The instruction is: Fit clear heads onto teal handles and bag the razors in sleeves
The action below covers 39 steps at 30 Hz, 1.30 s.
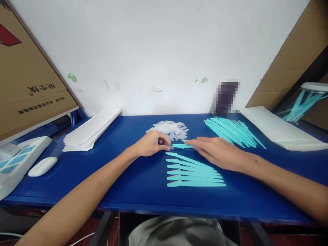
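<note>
My left hand (153, 143), its thumb and fingertips pinched together, holds a small translucent blade cover (171, 147) against the tip of a teal eyebrow razor (183, 146). The other end of that razor lies under the fingers of my right hand (214, 150), which grip it close to the table. Just below, several teal eyebrow razors (196, 177) are spread in a fan, their blade ends pointing left. Behind my left hand is a heap of translucent blade covers (173, 129). A bigger pile of teal razors (230, 131) lies beyond my right hand.
White sheets (92, 130) lie on the blue table (123, 201) at left, near a white mouse-shaped object (43, 166) and a white device with blue keys (23, 160). At right are a white foam-like slab (279, 128) and a clear container of teal razors (304, 102). Cardboard (33, 68) stands at left.
</note>
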Tool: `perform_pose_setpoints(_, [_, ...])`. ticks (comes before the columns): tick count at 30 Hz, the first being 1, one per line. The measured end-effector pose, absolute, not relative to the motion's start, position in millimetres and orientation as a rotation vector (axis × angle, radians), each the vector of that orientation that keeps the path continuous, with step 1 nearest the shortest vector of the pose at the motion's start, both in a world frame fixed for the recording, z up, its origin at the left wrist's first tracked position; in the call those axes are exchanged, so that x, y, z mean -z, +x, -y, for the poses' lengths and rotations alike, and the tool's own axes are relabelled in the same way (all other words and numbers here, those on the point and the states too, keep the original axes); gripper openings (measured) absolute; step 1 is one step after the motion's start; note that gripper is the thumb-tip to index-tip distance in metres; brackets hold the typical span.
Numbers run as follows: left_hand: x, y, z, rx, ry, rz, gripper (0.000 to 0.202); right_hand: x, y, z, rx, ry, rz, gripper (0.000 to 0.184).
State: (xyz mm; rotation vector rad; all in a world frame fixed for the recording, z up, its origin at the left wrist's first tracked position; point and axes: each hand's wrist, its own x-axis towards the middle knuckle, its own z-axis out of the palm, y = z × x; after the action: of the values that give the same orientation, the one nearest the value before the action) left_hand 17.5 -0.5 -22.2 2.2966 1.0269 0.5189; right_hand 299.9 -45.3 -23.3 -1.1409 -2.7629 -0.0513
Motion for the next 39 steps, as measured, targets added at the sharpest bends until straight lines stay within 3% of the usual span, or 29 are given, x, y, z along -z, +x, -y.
perform_pose_setpoints(26, [23, 18, 0, -0.509, 2.286, -1.055, 0.017, 18, 294, 50, 0.291, -1.136, 2.804, 0.044])
perform_pose_setpoints(39, [28, 20, 0, -0.631, 2.342, -0.998, 0.016, 22, 279, 50, 0.162, -1.172, 2.750, 0.046])
